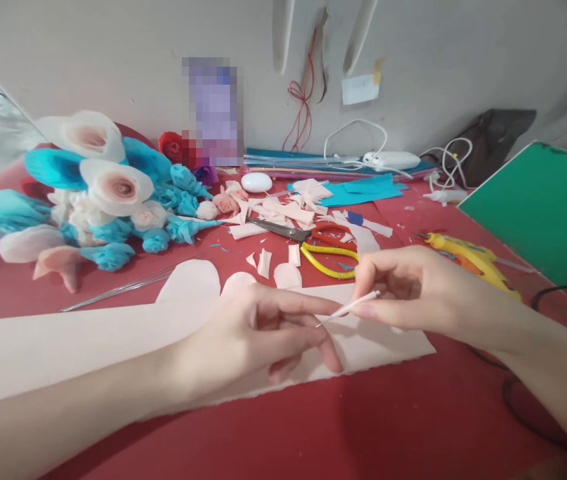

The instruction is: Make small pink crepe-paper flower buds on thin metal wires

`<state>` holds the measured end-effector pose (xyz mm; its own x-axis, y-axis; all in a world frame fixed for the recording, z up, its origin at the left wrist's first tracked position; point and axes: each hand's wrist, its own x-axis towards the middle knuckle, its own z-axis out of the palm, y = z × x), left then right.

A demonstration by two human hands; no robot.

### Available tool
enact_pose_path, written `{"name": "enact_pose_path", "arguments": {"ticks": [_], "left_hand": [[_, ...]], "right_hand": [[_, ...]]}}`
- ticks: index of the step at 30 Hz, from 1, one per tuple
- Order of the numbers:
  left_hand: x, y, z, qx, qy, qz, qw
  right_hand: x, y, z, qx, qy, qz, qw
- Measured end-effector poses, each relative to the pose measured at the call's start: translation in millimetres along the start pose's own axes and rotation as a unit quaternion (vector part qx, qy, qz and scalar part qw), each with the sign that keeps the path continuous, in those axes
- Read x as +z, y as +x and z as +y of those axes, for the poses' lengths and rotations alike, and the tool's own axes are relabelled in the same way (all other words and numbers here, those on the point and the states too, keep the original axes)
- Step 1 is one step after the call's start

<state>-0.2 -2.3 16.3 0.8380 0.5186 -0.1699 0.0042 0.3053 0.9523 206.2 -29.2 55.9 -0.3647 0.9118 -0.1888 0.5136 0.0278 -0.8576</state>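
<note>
A thin wire stem wrapped in pale pink paper (356, 306) slants between my two hands, its bare tip pointing toward the left. My right hand (408, 288) pinches it between thumb and index finger. From the other side, my left hand (278, 323) meets the thin end with thumb and index finger, its other fingers curled below. Beneath both hands lies a long pale pink crepe paper sheet (88, 340). Rounded paper petals (191, 287) lie along its far edge. Scissors (331, 250) with a red and a yellow handle rest just beyond my hands, partly among paper scraps.
Blue, white and pink paper flowers (118, 190) are heaped at the left, near thin wires (118, 288). A yellow glue gun (468, 257) lies right, before a green board (543, 213). Paper scraps (283, 213), a white mouse-shaped object (256, 182) and a power strip (391, 159) sit farther back.
</note>
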Motion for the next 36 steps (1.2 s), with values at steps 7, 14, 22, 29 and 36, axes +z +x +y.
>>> {"name": "enact_pose_path", "arguments": {"ticks": [7,14,22,29,36], "left_hand": [[-0.2,0,-6,-0.005,0.035,0.021,0.999],[-1.8,3,-10,-0.018,0.015,0.056,0.998],[-1.5,3,-13,-0.03,0.01,0.072,0.997],[-0.9,2,-12,-0.047,0.009,0.066,0.997],[-3.5,1,-13,-0.038,0.071,0.082,0.993]], "right_hand": [[-7,2,6,-0.005,-0.004,0.002,1.0],[-5,5,6,0.025,-0.024,0.002,0.999],[-17,4,7,0.011,-0.095,0.042,0.995],[-62,-28,16,0.133,-0.205,0.386,0.89],[-111,-59,109,0.379,-0.239,0.384,0.807]]}}
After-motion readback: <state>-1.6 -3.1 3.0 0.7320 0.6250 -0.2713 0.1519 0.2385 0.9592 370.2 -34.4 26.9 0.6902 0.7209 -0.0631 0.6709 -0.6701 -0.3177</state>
